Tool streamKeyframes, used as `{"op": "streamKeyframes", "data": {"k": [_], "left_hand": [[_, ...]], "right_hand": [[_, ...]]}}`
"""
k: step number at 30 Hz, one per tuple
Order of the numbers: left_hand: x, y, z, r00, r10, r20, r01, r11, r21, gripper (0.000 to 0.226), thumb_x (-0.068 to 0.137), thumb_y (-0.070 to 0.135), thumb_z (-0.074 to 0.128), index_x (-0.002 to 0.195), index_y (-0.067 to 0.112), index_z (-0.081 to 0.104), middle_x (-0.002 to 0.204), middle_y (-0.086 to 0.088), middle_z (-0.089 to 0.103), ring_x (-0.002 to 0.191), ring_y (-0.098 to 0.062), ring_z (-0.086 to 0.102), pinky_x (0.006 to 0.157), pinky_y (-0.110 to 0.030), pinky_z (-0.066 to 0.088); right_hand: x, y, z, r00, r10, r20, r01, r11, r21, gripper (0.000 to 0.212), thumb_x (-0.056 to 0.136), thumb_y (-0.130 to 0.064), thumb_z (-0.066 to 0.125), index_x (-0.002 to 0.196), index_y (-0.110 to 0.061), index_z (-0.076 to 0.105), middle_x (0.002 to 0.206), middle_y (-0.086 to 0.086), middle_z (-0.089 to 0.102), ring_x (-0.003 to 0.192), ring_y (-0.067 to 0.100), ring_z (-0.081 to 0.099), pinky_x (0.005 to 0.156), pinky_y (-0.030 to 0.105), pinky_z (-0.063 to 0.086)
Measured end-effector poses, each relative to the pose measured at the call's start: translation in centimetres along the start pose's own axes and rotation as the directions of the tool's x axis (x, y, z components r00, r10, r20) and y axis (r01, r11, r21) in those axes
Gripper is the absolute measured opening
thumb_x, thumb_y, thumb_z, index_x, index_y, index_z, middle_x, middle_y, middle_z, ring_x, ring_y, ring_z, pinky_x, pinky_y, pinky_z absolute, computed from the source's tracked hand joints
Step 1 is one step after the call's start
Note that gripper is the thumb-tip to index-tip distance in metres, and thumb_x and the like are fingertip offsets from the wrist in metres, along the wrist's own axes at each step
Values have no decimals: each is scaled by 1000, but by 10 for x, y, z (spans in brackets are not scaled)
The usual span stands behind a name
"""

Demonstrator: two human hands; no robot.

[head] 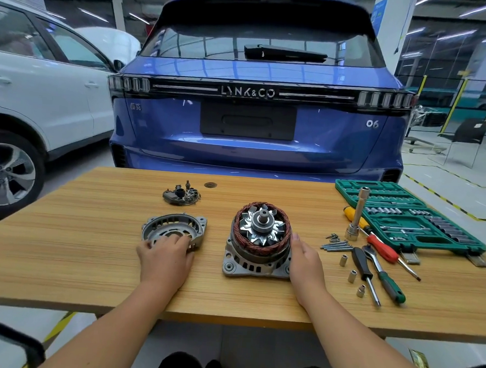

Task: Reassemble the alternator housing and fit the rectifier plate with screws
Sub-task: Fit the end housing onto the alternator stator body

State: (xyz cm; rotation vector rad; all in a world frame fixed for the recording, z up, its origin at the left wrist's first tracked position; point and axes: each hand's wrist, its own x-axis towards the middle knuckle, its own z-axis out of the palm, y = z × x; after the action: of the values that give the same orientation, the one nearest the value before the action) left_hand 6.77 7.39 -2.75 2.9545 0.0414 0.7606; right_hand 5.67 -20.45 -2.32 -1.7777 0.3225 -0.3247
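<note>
The open alternator body (256, 250), with copper stator windings and a shiny rotor fan around a central shaft, stands at the middle of the wooden table (88, 274). My right hand (305, 261) rests flat against its right side, fingers straight. To its left lies the grey rear housing cover (173, 226), hollow side up. My left hand (165, 253) covers the cover's near rim, fingers curled over the edge. The dark rectifier plate (182, 195) lies farther back. Loose screws and long bolts (335, 243) lie right of the alternator.
A green socket set case (405, 215) sits open at the table's right. Near it are a tall socket extension (356, 216), a red screwdriver (385, 249), a ratchet (384, 275), a black screwdriver (364, 273) and three small sockets (352, 276). A blue car (255, 99) stands behind the table.
</note>
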Motion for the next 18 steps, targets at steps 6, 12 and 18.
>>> {"op": "streamKeyframes", "data": {"k": [6, 12, 18], "left_hand": [[-4, -5, -4, 981, -123, 148, 136, 987, -83, 29, 98, 53, 56, 107, 27, 63, 97, 12, 50, 109, -15, 49, 88, -34, 47], [-23, -2, -18, 988, -58, 146, 83, 982, -171, 28, 97, 49, 61, 85, 26, 51, 87, 12, 47, 94, -11, 41, 73, -26, 38], [-22, 7, -57, 991, -59, 124, 87, 968, -234, 25, 98, 47, 61, 92, 24, 53, 88, 9, 53, 86, -12, 54, 68, -24, 42]], "right_hand": [[-11, -1, -6, 999, -29, -23, 28, 997, -66, 32, 101, -61, 38, 99, -39, 60, 93, -21, 63, 89, 0, 56, 62, 24, 40], [-26, 0, -10, 999, -37, 15, 40, 973, -227, 46, 105, -53, 37, 129, -20, 57, 94, -15, 58, 85, 2, 53, 62, 26, 40], [-46, -32, -21, 983, -130, 128, 174, 877, -447, 68, 103, -53, 42, 156, -15, 26, 155, 6, 40, 140, 25, 39, 110, 42, 38]]}}
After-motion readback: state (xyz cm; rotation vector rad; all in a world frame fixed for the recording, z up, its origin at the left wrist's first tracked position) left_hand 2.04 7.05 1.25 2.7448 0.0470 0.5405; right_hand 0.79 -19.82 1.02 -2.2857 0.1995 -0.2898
